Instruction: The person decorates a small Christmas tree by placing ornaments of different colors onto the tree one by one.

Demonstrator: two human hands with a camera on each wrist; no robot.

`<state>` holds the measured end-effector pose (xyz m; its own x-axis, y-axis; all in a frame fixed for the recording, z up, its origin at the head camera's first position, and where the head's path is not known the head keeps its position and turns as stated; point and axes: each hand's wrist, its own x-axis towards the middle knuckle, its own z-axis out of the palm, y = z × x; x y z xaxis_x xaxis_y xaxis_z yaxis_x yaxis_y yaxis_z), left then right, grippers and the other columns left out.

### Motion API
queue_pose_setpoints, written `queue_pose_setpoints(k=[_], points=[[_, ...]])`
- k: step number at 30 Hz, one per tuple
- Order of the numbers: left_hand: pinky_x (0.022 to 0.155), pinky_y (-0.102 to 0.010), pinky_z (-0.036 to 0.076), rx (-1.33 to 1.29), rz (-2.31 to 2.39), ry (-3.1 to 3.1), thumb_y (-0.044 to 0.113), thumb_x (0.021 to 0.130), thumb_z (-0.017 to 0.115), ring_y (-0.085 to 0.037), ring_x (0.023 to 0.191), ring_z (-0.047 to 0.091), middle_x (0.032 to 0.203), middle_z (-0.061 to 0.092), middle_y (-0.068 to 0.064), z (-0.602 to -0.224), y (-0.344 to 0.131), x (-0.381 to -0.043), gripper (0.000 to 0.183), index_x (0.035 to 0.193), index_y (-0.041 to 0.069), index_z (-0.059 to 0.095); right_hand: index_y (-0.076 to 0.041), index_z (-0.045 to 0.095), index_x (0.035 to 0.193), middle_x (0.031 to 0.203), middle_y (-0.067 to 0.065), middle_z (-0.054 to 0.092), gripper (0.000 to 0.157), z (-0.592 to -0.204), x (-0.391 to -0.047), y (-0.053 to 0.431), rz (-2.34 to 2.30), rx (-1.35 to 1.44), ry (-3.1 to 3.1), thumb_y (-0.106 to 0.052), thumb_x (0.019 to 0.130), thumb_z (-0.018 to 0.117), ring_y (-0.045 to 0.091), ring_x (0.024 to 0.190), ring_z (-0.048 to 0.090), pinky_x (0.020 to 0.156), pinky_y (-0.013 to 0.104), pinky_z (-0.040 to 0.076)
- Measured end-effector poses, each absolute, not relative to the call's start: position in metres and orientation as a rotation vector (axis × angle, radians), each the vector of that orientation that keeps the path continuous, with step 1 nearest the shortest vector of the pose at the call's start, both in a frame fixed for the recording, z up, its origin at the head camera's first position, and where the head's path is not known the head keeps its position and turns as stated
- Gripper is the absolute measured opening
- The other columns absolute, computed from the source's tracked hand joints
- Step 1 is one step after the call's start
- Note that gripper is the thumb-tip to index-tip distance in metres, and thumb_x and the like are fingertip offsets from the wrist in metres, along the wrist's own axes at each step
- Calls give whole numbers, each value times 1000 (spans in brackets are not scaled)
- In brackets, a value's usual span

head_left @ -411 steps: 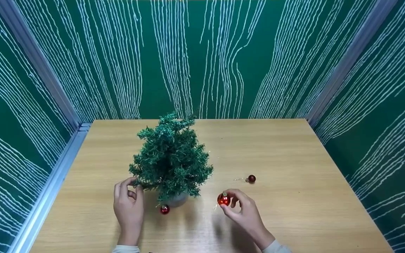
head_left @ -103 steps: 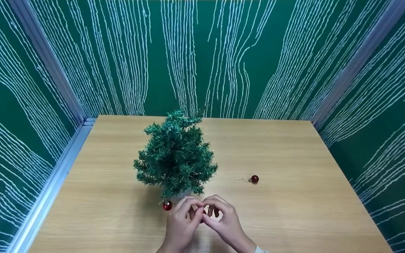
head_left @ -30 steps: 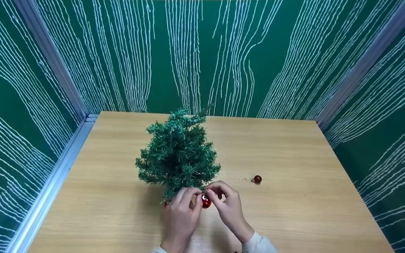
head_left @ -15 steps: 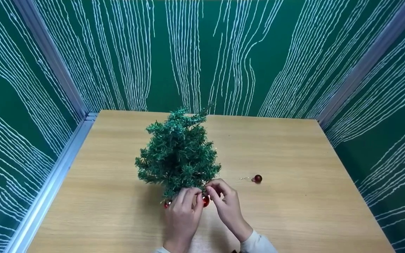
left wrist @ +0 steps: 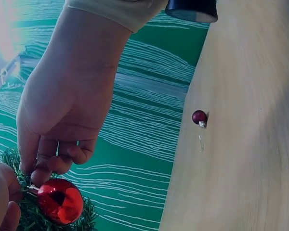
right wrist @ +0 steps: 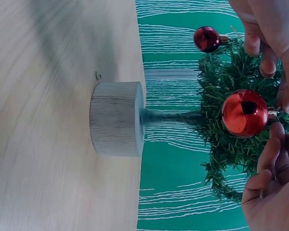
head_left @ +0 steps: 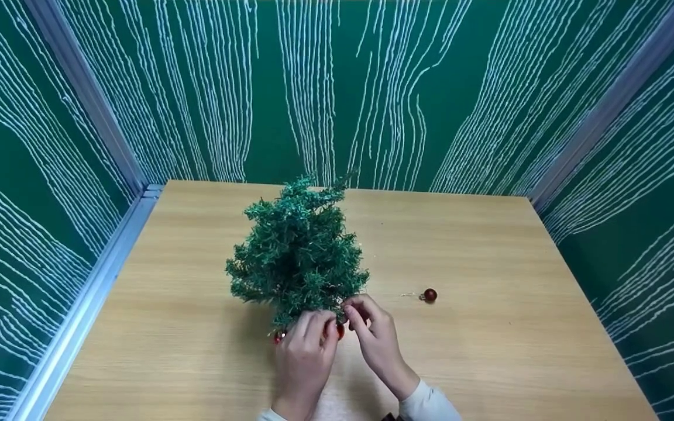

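Observation:
A small artificial Christmas tree (head_left: 296, 251) stands left of the table's middle on a round whitish base (right wrist: 116, 119). At its low front branches a shiny red bauble (right wrist: 243, 113) hangs between the two hands. My left hand (head_left: 305, 351) pinches with curled fingers at the bauble's top, partly covering it in the head view. From the right, my right hand (head_left: 379, 342) pinches close to the gold cap and its string. Which fingers hold string and which hold branch is hidden. A smaller dark red bauble (right wrist: 206, 39) hangs left of these hands.
On the wooden table (head_left: 489, 245), right of the tree, lies another small dark red bauble (head_left: 429, 296) with its string. Green walls (head_left: 372, 88) with white wavy lines enclose the back and sides.
Earlier, the right hand held the bauble away from the tree while the left touched a left branch. Both hands then came together at the front branches; lately they rise only slightly.

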<state>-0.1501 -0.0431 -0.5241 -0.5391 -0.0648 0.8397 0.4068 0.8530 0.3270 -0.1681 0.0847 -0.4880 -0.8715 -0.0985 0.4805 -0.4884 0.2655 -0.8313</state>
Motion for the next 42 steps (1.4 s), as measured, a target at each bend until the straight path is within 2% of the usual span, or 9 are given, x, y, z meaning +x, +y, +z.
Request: queue_pose_setpoints(k=[3, 7, 12, 19, 30, 33, 36, 42], points=[[57, -25, 52, -251, -580, -2025, 21, 93, 58, -11, 68, 64, 85, 66, 6, -525, -43, -151, 14, 91, 18, 71, -3, 64, 88, 70, 7, 63, 11, -490, -168, 84, 1612, 527, -2217, 6, 92, 59, 6, 60, 54, 55, 23, 47], [56, -27, 52, -246, -564, -2008, 20, 92, 59, -14, 69, 64, 85, 66, 6, -526, -43, -151, 13, 91, 17, 71, -4, 66, 88, 73, 3, 64, 11, -494, -169, 84, 1572, 534, -2206, 7, 90, 62, 5, 61, 53, 54, 23, 46], [55, -28, 52, -245, -567, -2007, 16, 85, 67, -14, 69, 64, 85, 66, 5, -528, -43, -150, 7, 91, 17, 71, -5, 67, 87, 75, 1, 65, 13, -498, -168, 84, 1549, 536, -2191, 8, 88, 64, 2, 63, 50, 54, 22, 42], [53, -27, 51, -239, -573, -2020, 14, 78, 72, -11, 69, 64, 85, 66, 6, -528, -46, -147, 14, 91, 18, 71, -5, 67, 86, 76, 2, 66, 15, -501, -168, 84, 1550, 559, -2178, 10, 86, 65, 0, 64, 49, 53, 21, 41], [57, -23, 53, -290, -647, -1924, 15, 83, 66, -9, 71, 66, 89, 68, 5, -522, -52, -141, 8, 89, 15, 72, 0, 67, 88, 73, 7, 67, 11, -504, -170, 94, 1555, 569, -2177, 10, 85, 65, 4, 64, 54, 54, 21, 42], [57, -21, 53, -307, -650, -1844, 14, 85, 64, -10, 67, 65, 87, 69, 2, -518, -57, -141, 7, 86, 12, 71, 0, 68, 91, 74, 6, 67, 10, -509, -175, 103, 1551, 540, -2234, 8, 87, 65, 3, 64, 54, 55, 21, 44], [51, -19, 50, -282, -628, -1766, 12, 85, 62, -11, 59, 61, 83, 68, -1, -513, -66, -142, 8, 82, 9, 69, -3, 68, 95, 77, 5, 67, 10, -520, -186, 117, 1550, 480, -2316, 5, 89, 64, 3, 64, 53, 56, 22, 46], [54, -27, 54, -189, -659, -1711, 13, 83, 62, -17, 61, 64, 81, 67, -5, -508, -84, -147, 10, 81, 5, 68, -9, 69, 98, 80, -1, 67, 9, -533, -212, 149, 1467, 413, -2368, -4, 90, 67, 6, 65, 53, 55, 21, 46]])
